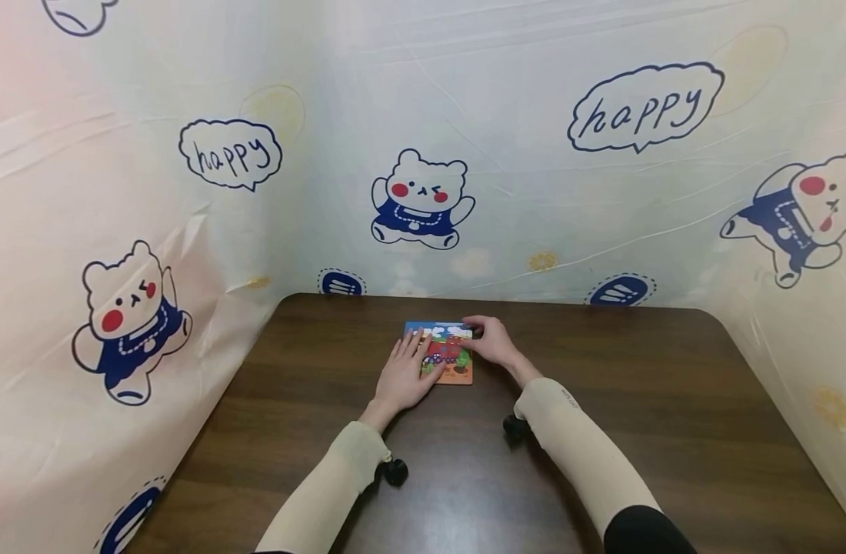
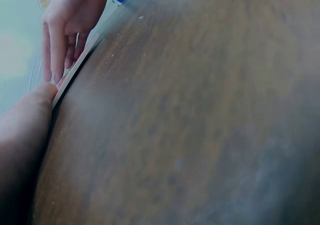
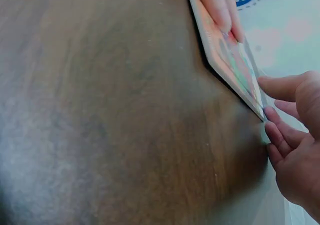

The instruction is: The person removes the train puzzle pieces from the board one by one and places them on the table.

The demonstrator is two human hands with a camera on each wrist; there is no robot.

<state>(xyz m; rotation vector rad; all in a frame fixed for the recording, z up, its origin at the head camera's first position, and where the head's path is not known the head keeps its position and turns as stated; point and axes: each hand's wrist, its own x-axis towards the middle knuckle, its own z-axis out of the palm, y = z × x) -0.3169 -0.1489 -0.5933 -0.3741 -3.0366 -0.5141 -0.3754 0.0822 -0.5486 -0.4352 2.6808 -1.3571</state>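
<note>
A thin, colourful picture board [image 1: 456, 375] lies at the far middle of the table. It shows a red truck, blue sky with white clouds and orange ground. My left hand [image 1: 404, 375] rests flat across its left side, fingers spread over the picture and thumb near the lower edge; part of the picture is hidden beneath it. At the upper right corner, my right hand [image 1: 495, 343] holds the board's edge, thumb over the face and the other fingers bent against the side. In the right wrist view, the board [image 3: 220, 52] appears edge-on between both hands.
The brown wooden table [image 1: 312, 362] has rounded far corners. A pale curtain [image 1: 520, 200] printed with bears and "happy" bubbles encloses the back and sides. Dark round devices [image 1: 395, 472] hang at both wrists, below light sleeves [image 1: 326, 485].
</note>
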